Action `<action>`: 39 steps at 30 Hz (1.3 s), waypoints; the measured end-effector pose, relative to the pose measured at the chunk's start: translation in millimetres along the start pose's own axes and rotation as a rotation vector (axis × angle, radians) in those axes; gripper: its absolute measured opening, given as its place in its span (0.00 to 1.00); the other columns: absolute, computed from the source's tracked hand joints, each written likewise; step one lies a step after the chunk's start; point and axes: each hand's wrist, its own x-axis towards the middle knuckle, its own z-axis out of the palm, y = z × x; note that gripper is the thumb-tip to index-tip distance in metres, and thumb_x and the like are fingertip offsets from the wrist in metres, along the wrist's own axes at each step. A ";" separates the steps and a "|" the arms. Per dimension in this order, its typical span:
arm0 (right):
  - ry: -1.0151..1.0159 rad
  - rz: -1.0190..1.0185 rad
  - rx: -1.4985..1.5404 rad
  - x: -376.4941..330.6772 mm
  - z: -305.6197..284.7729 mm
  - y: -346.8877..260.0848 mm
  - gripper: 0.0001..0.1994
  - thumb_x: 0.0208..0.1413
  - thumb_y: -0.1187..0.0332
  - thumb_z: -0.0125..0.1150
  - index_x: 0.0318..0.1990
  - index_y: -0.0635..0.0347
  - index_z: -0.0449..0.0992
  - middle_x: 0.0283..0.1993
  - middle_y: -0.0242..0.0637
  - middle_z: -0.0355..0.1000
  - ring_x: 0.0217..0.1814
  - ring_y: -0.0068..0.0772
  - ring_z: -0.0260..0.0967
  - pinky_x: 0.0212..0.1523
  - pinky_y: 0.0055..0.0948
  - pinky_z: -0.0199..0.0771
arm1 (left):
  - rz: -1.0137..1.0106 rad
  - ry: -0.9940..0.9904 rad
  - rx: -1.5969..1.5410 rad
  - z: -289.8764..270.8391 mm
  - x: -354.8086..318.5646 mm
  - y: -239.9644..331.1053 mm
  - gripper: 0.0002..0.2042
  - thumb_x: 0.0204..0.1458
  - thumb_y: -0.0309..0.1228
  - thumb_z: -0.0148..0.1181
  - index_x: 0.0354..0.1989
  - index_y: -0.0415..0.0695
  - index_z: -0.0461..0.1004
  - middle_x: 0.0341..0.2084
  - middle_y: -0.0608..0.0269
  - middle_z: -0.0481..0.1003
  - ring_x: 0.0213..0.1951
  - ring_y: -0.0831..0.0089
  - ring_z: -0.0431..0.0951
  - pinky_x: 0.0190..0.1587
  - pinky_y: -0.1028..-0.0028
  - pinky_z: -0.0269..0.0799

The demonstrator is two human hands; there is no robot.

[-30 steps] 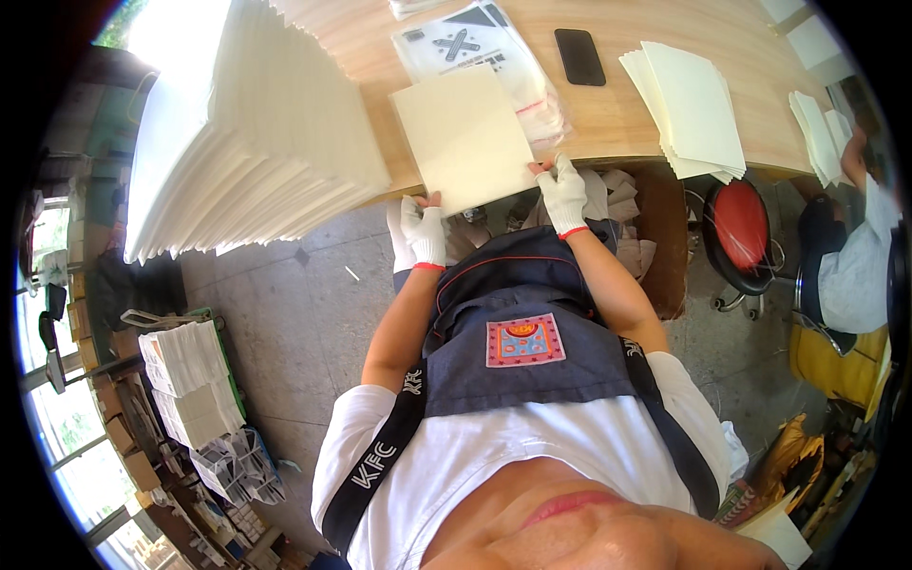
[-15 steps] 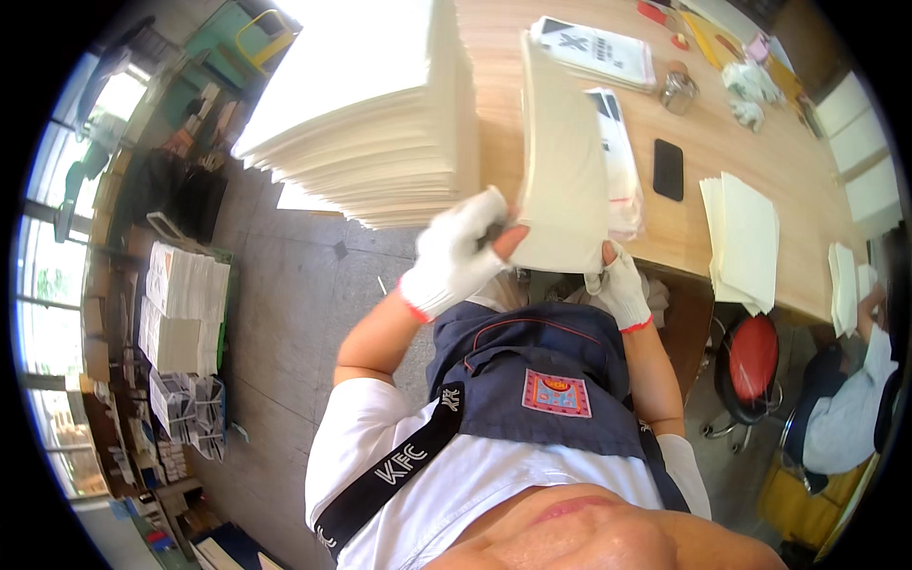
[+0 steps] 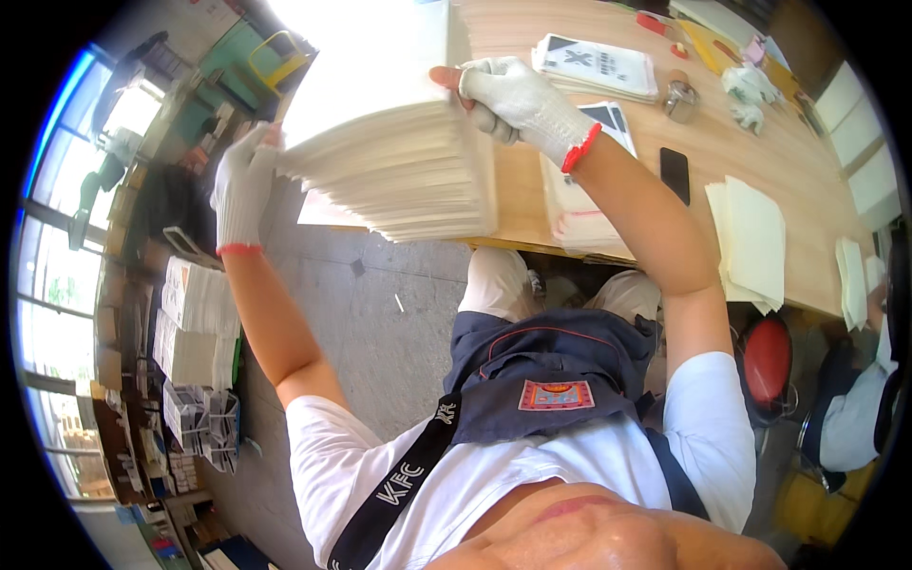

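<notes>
A tall stack of cream paper sheets [image 3: 404,185] stands at the table's near left, its top washed out by glare. My left hand [image 3: 242,185], in a white glove with bare fingertips, is closed at the left corner of the top sheets. At the right edge of the same top, my gloved right hand [image 3: 522,104] has its thumb over the paper and its other fingers curled below. How many sheets the hands grip is hidden by the glare. To the right of the stack lies a packet of white printed bags [image 3: 579,195], partly behind my right forearm.
On the table [image 3: 703,114] are more printed bags [image 3: 598,66], a glass jar [image 3: 679,100], a black phone [image 3: 674,176] and a loose paper pile [image 3: 749,242]. A red-seated chair [image 3: 766,356] and another person [image 3: 850,408] are at the right. Bundled papers [image 3: 195,332] stand at the left.
Both hands have moved from in front of the table up to the stack, the left outward and the right across to its right edge. The cream sheets they held upright have left that spot.
</notes>
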 end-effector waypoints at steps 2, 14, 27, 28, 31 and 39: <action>0.096 -0.019 0.067 -7.2 -21.4 21.7 0.15 0.58 0.57 0.49 0.25 0.55 0.70 0.17 0.26 0.65 0.14 0.15 0.57 0.14 0.16 0.53 | 0.137 0.062 -0.590 35.4 -1.6 8.2 0.20 0.47 0.26 0.40 0.46 0.36 0.73 0.39 0.59 0.75 0.43 0.77 0.72 0.46 0.80 0.62; 1.062 0.285 0.138 -278.7 -157.9 253.4 0.10 0.58 0.61 0.50 0.38 0.58 0.71 0.25 0.35 0.73 0.18 0.23 0.67 0.17 0.20 0.67 | -0.774 0.068 -0.944 308.3 -254.2 -67.4 0.11 0.57 0.33 0.49 0.40 0.39 0.74 0.34 0.63 0.74 0.37 0.73 0.72 0.41 0.73 0.70; 1.365 0.414 0.507 -353.1 -252.5 269.4 0.12 0.55 0.60 0.55 0.35 0.61 0.72 0.20 0.30 0.68 0.13 0.18 0.59 0.10 0.17 0.57 | 0.527 -0.426 -0.834 314.1 -198.8 165.0 0.07 0.51 0.27 0.53 0.36 0.43 0.75 0.26 0.58 0.73 0.28 0.65 0.73 0.34 0.70 0.69; 1.361 0.406 0.523 -348.9 -253.0 271.1 0.11 0.55 0.61 0.56 0.35 0.61 0.72 0.20 0.29 0.67 0.12 0.18 0.58 0.09 0.16 0.56 | 0.566 -0.418 -0.753 322.7 -189.2 170.3 0.07 0.50 0.27 0.54 0.37 0.44 0.75 0.27 0.58 0.73 0.29 0.62 0.73 0.34 0.70 0.69; 1.397 0.272 0.668 -354.9 -254.5 273.6 0.05 0.55 0.65 0.54 0.32 0.55 0.70 0.20 0.26 0.64 0.13 0.13 0.56 0.09 0.12 0.54 | 0.671 -0.369 -0.577 328.5 -151.3 206.5 0.09 0.49 0.28 0.54 0.38 0.47 0.74 0.34 0.59 0.74 0.39 0.60 0.72 0.41 0.67 0.68; 1.152 0.283 0.870 -371.2 -195.5 265.5 0.18 0.58 0.51 0.47 0.42 0.57 0.71 0.34 0.36 0.71 0.19 0.22 0.59 0.14 0.17 0.56 | 0.601 -0.522 -0.111 373.6 -97.6 210.7 0.13 0.49 0.36 0.52 0.42 0.51 0.73 0.45 0.64 0.73 0.50 0.64 0.69 0.48 0.67 0.67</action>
